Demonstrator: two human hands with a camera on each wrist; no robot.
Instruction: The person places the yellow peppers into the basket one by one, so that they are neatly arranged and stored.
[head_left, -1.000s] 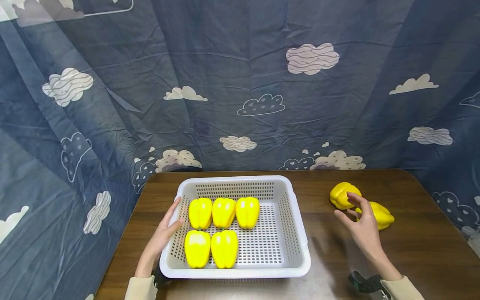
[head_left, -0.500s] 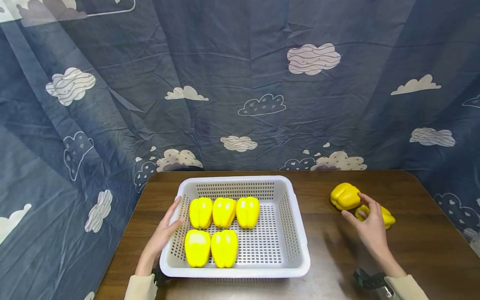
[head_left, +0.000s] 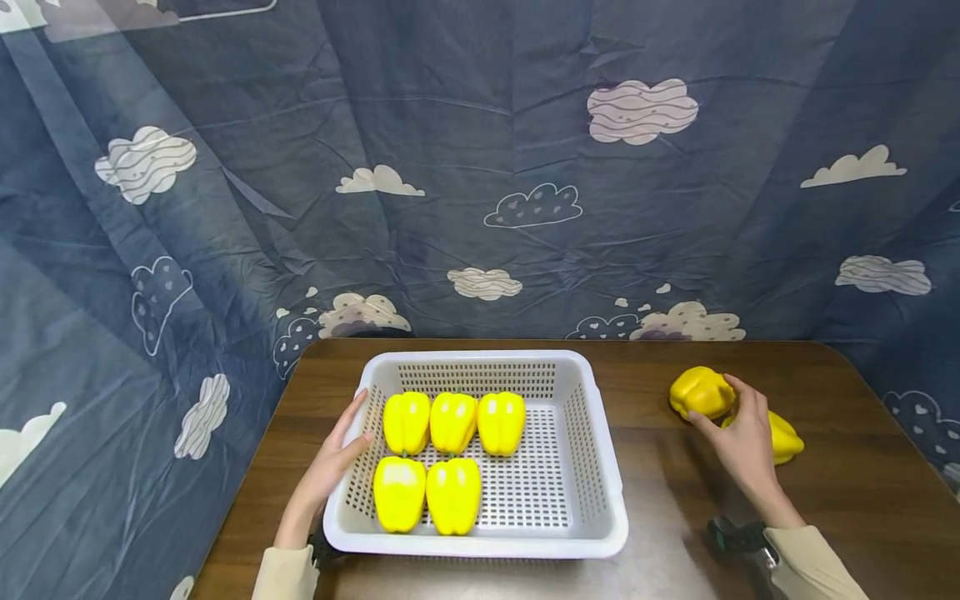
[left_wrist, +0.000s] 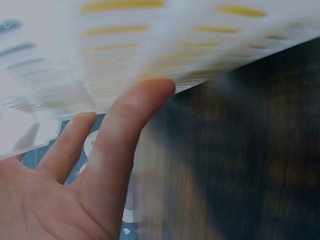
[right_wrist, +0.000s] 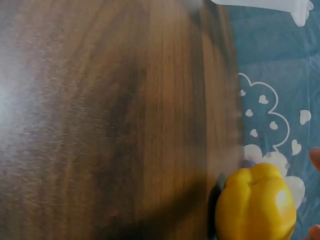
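A white plastic basket [head_left: 480, 546] with slotted walls holds several yellow bell peppers [head_left: 453, 496] in two rows on its left side. At its left rim, my left hand [head_left: 326, 467] rests with fingers and thumb fairly straight; the left wrist view shows them touching the slotted outer wall [left_wrist: 115, 65]. My right hand [head_left: 742, 437] is around a loose yellow bell pepper [head_left: 701, 392] on the table, thumb at its near side and a finger at its right. In the right wrist view that pepper [right_wrist: 256, 205] stands slightly apart from the fingertips [right_wrist: 315, 158].
A second loose bell pepper [head_left: 785, 437] lies partly hidden behind my right hand. The brown wooden table [head_left: 637, 467] ends at the back against a blue curtain [head_left: 420, 242] with cloud prints. The basket's right part shows bare floor.
My right hand moves slightly right, then closer around the farther loose pepper, its thumb now in front of it. The left hand stays at the basket rim. The head view shifts a little.
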